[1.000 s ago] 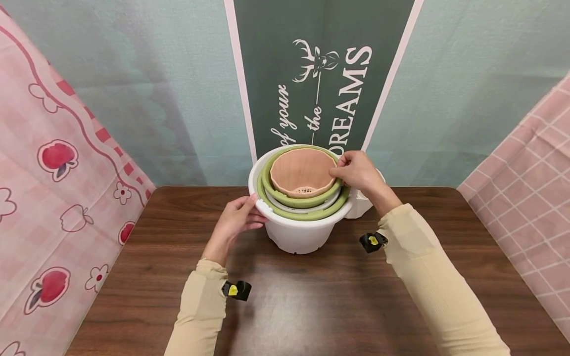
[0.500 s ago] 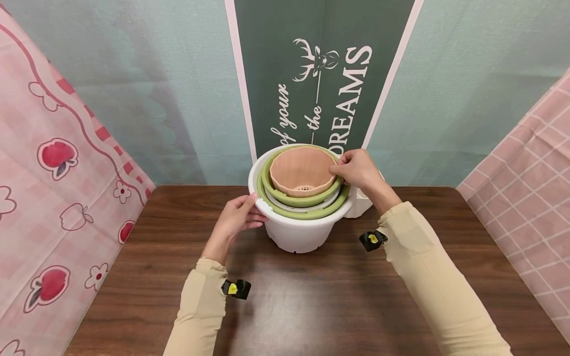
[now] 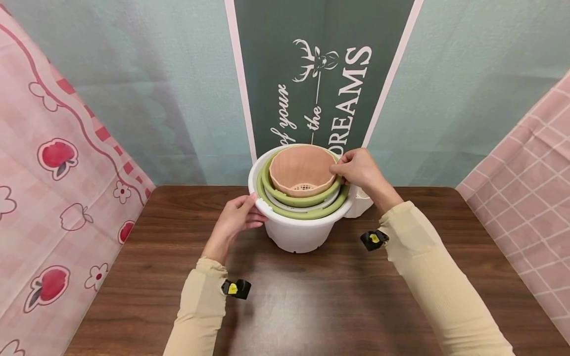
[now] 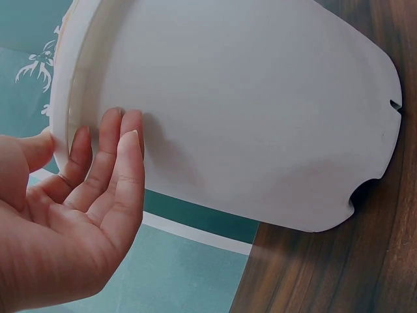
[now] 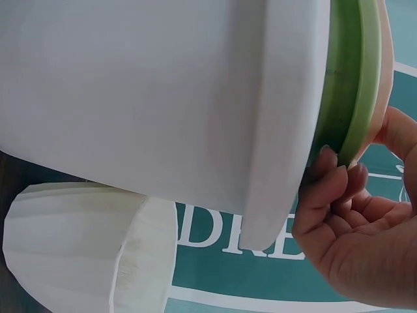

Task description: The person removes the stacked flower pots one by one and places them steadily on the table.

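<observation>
Head, left fingers (image 3: 253,218): I grip the white pot (image 3: 300,236), likely steadying it.
Right fingers (image 3: 342,171): I pinch the peach pot (image 3: 303,165), perhaps the green pot (image 3: 296,201) too, rims being nearest.

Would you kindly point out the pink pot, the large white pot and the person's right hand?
Pink pot (image 3: 304,165): head view, inner wall.
Large white pot (image 3: 299,237): head view, front outer wall.
Right hand (image 3: 357,170): head view, back of the hand.

Left hand (image 4: 88,195) gripping white pot (image 4: 241,111), wooden table (image 4: 319,274), teal cloth (image 4: 182,270)
</observation>
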Demonstrator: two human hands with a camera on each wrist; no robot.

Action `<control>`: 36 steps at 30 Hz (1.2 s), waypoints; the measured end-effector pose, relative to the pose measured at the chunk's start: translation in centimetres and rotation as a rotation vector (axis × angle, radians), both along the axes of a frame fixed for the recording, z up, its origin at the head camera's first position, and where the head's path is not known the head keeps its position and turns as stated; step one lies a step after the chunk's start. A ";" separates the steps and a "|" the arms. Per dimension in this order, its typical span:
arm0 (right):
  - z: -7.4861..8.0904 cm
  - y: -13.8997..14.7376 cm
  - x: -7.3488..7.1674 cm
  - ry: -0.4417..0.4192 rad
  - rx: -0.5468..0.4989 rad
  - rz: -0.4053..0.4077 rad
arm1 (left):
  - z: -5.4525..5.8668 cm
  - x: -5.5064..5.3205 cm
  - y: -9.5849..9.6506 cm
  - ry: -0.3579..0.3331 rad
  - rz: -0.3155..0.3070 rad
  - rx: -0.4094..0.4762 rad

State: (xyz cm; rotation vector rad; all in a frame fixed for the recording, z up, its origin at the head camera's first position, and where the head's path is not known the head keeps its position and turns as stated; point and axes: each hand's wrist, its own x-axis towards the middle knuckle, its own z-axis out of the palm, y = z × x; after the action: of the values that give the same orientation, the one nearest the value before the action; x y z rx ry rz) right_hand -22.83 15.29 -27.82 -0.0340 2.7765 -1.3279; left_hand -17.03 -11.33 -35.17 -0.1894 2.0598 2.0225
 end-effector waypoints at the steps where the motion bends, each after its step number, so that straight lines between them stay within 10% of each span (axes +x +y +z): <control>1: 0.0 0.0 0.0 0.001 0.002 0.001 | 0.0 0.0 0.0 0.001 -0.001 0.001; 36: 0.4 0.4 -0.2 0.000 0.004 0.006 | -0.3 0.1 0.0 0.004 0.013 -0.005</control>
State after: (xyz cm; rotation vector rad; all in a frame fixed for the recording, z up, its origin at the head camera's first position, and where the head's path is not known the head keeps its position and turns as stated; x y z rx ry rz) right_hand -23.02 15.70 -27.43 -0.0428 2.7764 -1.3214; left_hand -16.92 -11.31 -35.47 -0.2009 2.0716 2.0274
